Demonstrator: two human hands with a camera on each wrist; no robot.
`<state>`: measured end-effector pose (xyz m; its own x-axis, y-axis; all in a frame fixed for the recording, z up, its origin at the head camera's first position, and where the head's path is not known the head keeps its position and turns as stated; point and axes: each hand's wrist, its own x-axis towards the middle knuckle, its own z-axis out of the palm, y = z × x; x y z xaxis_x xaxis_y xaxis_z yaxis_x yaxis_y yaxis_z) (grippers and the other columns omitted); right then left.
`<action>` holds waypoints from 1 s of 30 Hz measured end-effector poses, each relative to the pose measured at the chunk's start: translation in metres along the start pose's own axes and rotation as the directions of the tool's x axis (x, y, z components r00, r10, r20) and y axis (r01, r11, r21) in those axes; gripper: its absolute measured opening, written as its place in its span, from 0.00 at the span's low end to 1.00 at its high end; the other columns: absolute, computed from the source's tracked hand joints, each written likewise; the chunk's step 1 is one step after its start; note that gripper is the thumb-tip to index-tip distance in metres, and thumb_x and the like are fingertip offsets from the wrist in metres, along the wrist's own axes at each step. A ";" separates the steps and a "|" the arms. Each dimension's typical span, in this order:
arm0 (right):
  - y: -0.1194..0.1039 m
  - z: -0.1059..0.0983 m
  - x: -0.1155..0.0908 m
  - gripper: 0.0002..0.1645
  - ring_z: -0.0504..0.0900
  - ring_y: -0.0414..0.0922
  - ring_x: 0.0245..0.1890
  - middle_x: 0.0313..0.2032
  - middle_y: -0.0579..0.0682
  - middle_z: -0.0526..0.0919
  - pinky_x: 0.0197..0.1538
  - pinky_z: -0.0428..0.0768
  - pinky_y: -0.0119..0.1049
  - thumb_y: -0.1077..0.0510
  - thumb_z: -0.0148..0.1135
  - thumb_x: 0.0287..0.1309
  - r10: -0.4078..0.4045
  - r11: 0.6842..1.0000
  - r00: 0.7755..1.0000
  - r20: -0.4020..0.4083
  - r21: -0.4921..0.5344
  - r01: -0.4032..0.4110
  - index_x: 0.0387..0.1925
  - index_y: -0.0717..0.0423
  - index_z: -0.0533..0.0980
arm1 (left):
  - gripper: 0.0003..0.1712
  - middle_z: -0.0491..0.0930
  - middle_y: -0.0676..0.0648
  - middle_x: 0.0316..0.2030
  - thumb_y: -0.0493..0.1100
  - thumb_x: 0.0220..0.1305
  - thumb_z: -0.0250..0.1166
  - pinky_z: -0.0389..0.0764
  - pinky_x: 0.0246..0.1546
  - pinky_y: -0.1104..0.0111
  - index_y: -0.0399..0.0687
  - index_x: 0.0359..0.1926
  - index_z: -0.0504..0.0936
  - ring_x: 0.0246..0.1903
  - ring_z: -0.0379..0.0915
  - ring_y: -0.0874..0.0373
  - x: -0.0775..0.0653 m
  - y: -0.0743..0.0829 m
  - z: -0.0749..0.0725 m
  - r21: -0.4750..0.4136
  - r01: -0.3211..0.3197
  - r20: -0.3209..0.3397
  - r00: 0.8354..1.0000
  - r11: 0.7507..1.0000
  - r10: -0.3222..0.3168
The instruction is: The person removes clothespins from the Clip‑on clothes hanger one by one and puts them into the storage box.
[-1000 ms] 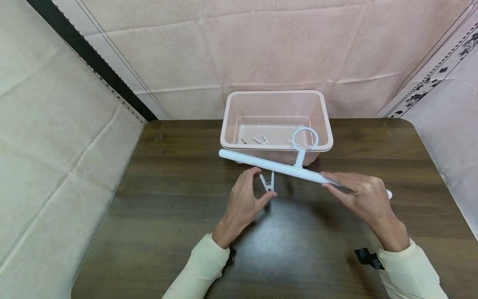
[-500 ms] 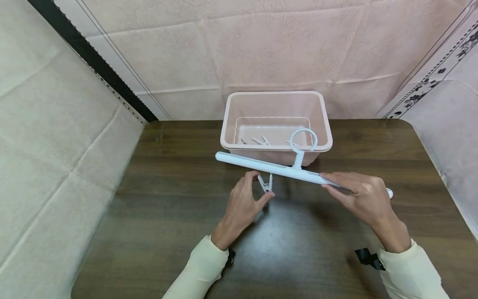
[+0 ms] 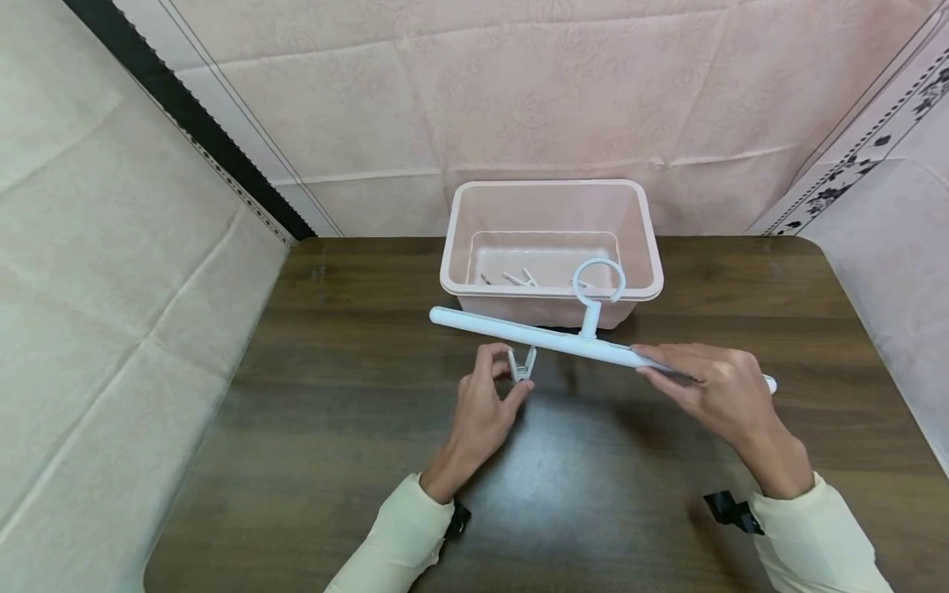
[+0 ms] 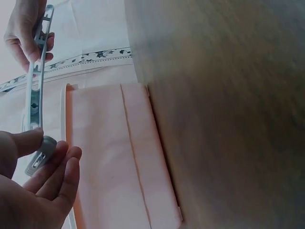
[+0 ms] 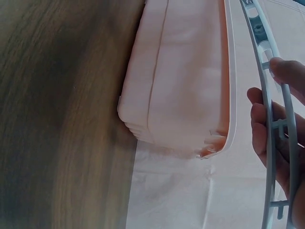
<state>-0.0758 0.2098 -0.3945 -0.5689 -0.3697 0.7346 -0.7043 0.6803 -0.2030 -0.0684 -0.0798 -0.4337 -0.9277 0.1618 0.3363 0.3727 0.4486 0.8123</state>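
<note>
Clothespin (image 3: 521, 366) sits pinched in the left hand (image 3: 482, 412) just under the hanger bar (image 3: 534, 333), whose other end the right hand (image 3: 715, 387) grips.

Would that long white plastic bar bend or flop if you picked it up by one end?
Probably not: the long white plastic bar stays straight though only the right hand holds one end. It looks hollow and ribbed underneath, so likely light. Its smooth surface might slip.
</note>
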 end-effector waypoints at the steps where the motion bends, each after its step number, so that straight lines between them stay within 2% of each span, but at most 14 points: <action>1: 0.000 0.000 0.000 0.26 0.88 0.48 0.26 0.32 0.51 0.89 0.24 0.79 0.44 0.37 0.57 0.69 0.002 1.000 1.000 0.003 0.002 -0.002 0.38 0.53 0.90 | 0.26 0.86 0.43 0.36 0.32 0.60 0.72 0.81 0.39 0.60 0.39 0.54 0.68 0.39 0.83 0.55 0.000 0.000 0.000 -0.015 0.003 -0.004 1.000 1.000 -0.003; 8: 0.000 -0.002 0.000 0.28 0.87 0.49 0.26 0.33 0.51 0.89 0.22 0.78 0.44 0.36 0.55 0.69 0.022 1.000 0.999 0.026 0.015 -0.023 0.39 0.51 0.90 | 0.25 0.85 0.40 0.34 0.26 0.57 0.71 0.83 0.34 0.65 0.35 0.52 0.69 0.31 0.83 0.53 0.001 0.003 0.000 -0.051 -0.005 -0.033 0.999 0.999 0.004; 18: -0.001 -0.004 0.000 0.26 0.87 0.47 0.26 0.32 0.50 0.89 0.23 0.78 0.42 0.36 0.56 0.69 0.020 0.999 1.000 0.021 0.037 -0.020 0.40 0.49 0.90 | 0.22 0.80 0.42 0.32 0.27 0.57 0.71 0.80 0.28 0.68 0.35 0.49 0.71 0.29 0.80 0.55 -0.001 0.006 0.000 0.079 -0.099 -0.099 0.989 0.992 0.106; 25: -0.001 -0.004 0.000 0.26 0.88 0.47 0.27 0.33 0.50 0.89 0.22 0.78 0.41 0.36 0.55 0.69 0.023 0.999 0.999 0.025 0.042 -0.024 0.40 0.49 0.90 | 0.20 0.81 0.41 0.33 0.27 0.56 0.72 0.78 0.23 0.67 0.35 0.45 0.72 0.24 0.77 0.57 -0.002 0.004 0.003 0.209 -0.195 -0.134 0.965 0.958 0.226; 30: 0.001 -0.002 -0.001 0.26 0.88 0.47 0.27 0.33 0.51 0.89 0.23 0.78 0.41 0.36 0.56 0.69 0.017 0.999 1.000 0.013 0.043 -0.017 0.40 0.49 0.90 | 0.19 0.83 0.39 0.37 0.28 0.55 0.72 0.81 0.25 0.64 0.34 0.43 0.72 0.27 0.79 0.54 -0.002 0.003 0.005 0.285 -0.259 -0.146 0.940 0.923 0.308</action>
<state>-0.0747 0.2120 -0.3937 -0.5861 -0.3667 0.7225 -0.7121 0.6586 -0.2434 -0.0660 -0.0746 -0.4341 -0.7544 0.1621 0.6361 0.5784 0.6224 0.5273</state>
